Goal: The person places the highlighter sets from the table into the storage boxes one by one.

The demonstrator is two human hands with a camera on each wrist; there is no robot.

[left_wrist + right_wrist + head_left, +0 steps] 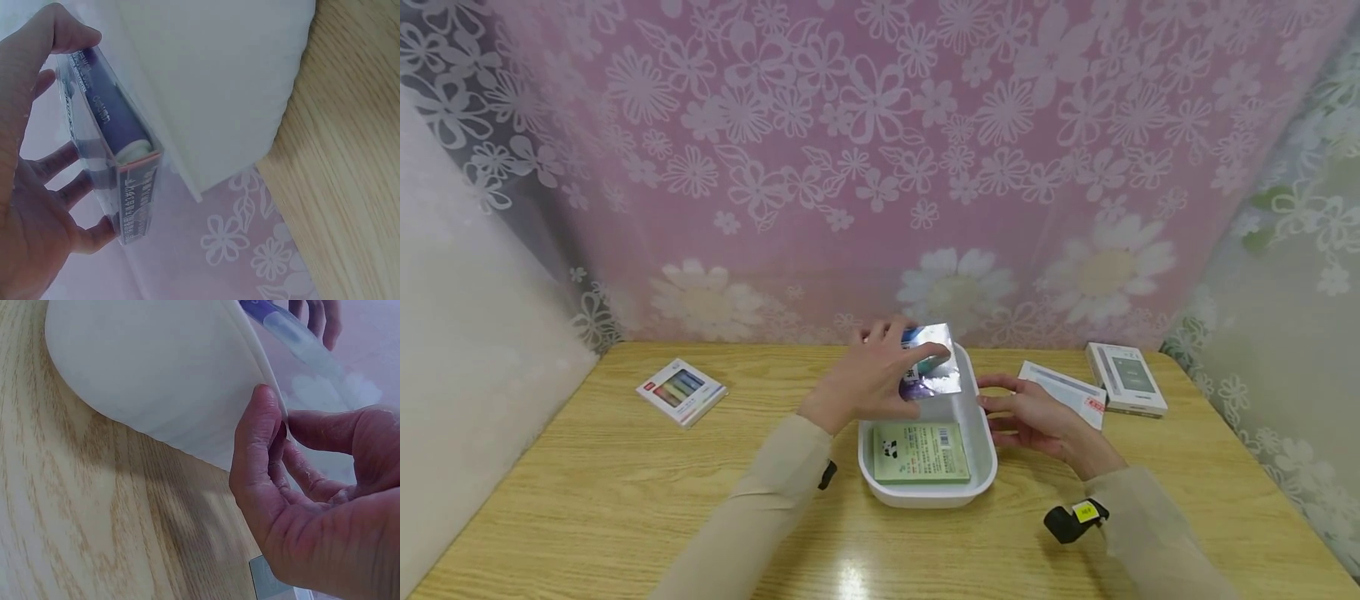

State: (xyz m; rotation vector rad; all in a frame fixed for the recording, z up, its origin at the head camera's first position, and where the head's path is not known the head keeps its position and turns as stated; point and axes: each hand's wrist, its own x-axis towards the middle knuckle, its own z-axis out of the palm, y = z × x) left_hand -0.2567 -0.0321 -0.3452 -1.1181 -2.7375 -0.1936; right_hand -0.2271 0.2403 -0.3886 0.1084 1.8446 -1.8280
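Note:
My left hand (868, 377) grips a shiny clear-sided box (943, 383) above the far part of a white plastic basin (917, 500). In the left wrist view, a purple tube-shaped item (119, 109) shows inside that box, with the thumb on one side and fingertips on the other. Under the hand, a pale green box (925, 458) with a panda picture lies flat in the near end of the basin. At the basin's right side is my right hand (1033, 417). The right wrist view shows its thumb and fingers pinching the basin's rim (265, 365).
On the left of the wooden table (587, 500) lies a white box (681, 392) with a window showing coloured sticks. Behind my right hand are a flat white packet (1078, 396) with a red label and a white-and-green box (1127, 379). A flowered pink curtain (880, 167) hangs behind the table.

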